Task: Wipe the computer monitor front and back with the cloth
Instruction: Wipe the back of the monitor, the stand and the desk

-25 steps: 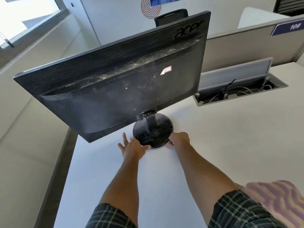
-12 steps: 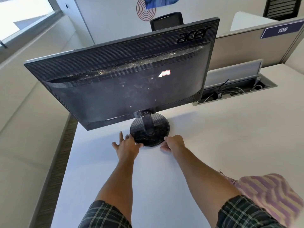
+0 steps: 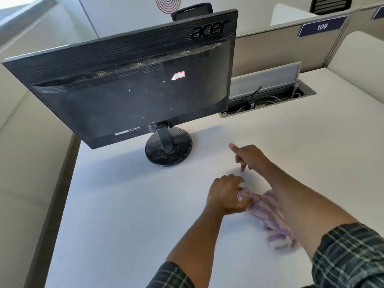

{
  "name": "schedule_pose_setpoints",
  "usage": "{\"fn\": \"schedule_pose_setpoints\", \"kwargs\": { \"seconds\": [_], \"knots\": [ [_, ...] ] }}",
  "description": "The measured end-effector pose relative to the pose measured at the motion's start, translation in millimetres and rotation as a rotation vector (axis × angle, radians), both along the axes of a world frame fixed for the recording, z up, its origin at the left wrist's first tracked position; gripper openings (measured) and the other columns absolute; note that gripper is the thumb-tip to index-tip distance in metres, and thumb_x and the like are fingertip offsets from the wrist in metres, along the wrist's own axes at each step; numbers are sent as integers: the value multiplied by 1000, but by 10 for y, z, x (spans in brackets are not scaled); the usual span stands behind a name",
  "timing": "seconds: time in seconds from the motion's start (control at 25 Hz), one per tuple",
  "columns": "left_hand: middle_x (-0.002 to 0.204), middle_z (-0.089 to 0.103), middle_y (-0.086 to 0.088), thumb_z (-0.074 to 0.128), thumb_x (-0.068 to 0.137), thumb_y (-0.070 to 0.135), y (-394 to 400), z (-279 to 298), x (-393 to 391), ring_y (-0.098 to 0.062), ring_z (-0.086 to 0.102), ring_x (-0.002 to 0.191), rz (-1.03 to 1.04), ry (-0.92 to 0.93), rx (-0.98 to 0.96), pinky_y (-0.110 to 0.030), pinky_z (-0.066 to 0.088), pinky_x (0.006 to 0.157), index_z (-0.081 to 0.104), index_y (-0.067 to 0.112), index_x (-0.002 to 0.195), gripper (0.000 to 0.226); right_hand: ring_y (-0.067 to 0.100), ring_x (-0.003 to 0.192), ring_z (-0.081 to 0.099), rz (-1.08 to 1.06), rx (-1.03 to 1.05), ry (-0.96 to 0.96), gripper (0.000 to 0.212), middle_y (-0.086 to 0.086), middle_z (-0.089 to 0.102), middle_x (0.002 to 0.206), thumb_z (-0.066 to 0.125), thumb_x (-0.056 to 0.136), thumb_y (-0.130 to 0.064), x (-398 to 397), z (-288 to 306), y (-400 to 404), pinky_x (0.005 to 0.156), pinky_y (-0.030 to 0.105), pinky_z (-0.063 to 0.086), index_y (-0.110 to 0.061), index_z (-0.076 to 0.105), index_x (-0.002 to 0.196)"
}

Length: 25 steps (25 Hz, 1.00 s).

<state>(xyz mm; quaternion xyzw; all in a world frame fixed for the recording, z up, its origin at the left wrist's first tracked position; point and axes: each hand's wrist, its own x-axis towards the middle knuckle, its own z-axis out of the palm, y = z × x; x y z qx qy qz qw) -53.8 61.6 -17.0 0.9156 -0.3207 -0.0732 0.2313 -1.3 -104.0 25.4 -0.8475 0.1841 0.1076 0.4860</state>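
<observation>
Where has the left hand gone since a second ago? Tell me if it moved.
Yes: the left hand left the monitor base, pulling back rightward to the striped cloth.

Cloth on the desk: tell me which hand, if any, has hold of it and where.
The left hand grips the striped cloth at its bunched end nearest the monitor. The right hand holds nothing; its fingers are loose above the desk.
</observation>
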Motion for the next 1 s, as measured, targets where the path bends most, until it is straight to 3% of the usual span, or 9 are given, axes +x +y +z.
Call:
{"fn": "schedule_pose_setpoints", "kwargs": {
  "seconds": [0.12,0.24,0.32,0.48,0.64,0.8,0.84,0.92,1.0],
  "knots": [
    [95,70,-5,68,83,63,-287,-35,-143,-23,53,84,-184,-37,115,-33,38,72,72,19,108,50,20,57,70,138,-106,71,59,10,71,60,65,88,-65,-235,-155,-359,60,31,45,-7,72,77],
    [81,67,-7,66,88,47,-372,-74,-136,-28,55,81,-148,14,137,-33,35,67,74,14,87,34,17,61,71,191,-101,82,51,7,73,67,77,81,-57,-431,-172,-589,61,30,46,-6,70,84],
    [82,66,-8,57,89,37,-357,-48,-88,-31,57,84,-45,119,153,-35,40,67,70,11,79,31,16,69,72,191,-105,64,54,3,75,74,76,78,-64,-546,-155,-709,65,29,49,-10,72,83],
    [73,60,-7,49,88,26,-186,167,199,-25,57,72,300,480,-163,-30,44,63,56,10,68,27,14,74,64,132,40,40,59,1,74,85,71,76,-74,-695,-69,-819,73,31,46,-16,74,85],
    [73,69,-17,50,87,12,81,389,481,-24,65,57,485,775,-481,-24,49,54,67,2,87,20,21,79,65,200,114,-14,33,6,72,86,64,73,-46,-663,119,-609,73,39,50,-19,72,91],
    [80,62,-28,39,80,6,370,544,521,-24,49,47,734,925,-902,-25,41,49,64,0,92,28,14,108,68,49,385,-263,62,-3,71,118,63,83,-68,-587,125,-330,96,43,54,-28,59,130],
    [80,61,-28,38,81,3,436,594,513,-23,46,46,794,940,-954,-24,38,48,64,1,93,29,10,110,65,61,389,-380,67,-6,68,121,69,81,-65,-576,171,-219,95,34,53,-26,57,133],
    [74,57,-21,36,85,-2,566,701,493,-21,43,45,887,973,-970,-21,35,47,59,3,86,24,5,102,65,102,345,-524,51,-4,70,115,80,83,-36,-530,303,55,80,22,55,-21,61,129],
    [62,51,-9,35,88,-2,739,821,461,-19,41,46,909,1004,-968,-18,33,46,54,7,75,24,19,81,64,156,334,-541,30,13,72,90,76,87,-24,-459,485,379,68,33,53,-6,68,110]
  ]
}}
